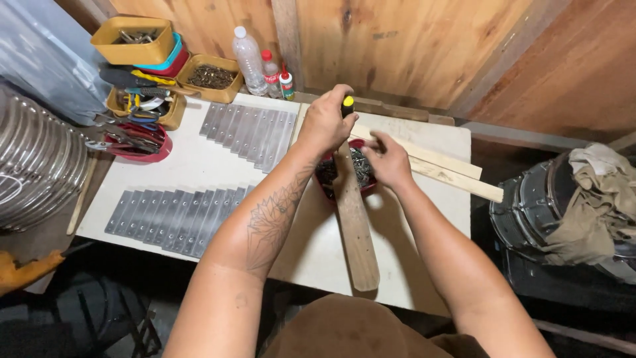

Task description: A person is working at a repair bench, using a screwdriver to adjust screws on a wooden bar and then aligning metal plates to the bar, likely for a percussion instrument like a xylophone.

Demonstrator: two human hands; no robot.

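Note:
My left hand [324, 122] is closed around a screwdriver with a yellow and black handle [347, 105], held upright over a long wooden slat [355, 225]. The slat lies across a red bowl [326, 189] filled with dark screws. My right hand [387, 159] rests on the slat just beside the screwdriver tip, fingers pinched together, probably on a small screw that I cannot make out. Both hands are over the far middle of a white table [199, 162].
Two rows of flat grey metal bars [175, 219] [248, 129] lie on the table. Yellow and red tubs of tools and screws [136, 40] stand at the back left, next to plastic bottles [250, 61]. Two wood strips [444, 169] lie at right. A drum [550, 199] under cloth stands further right.

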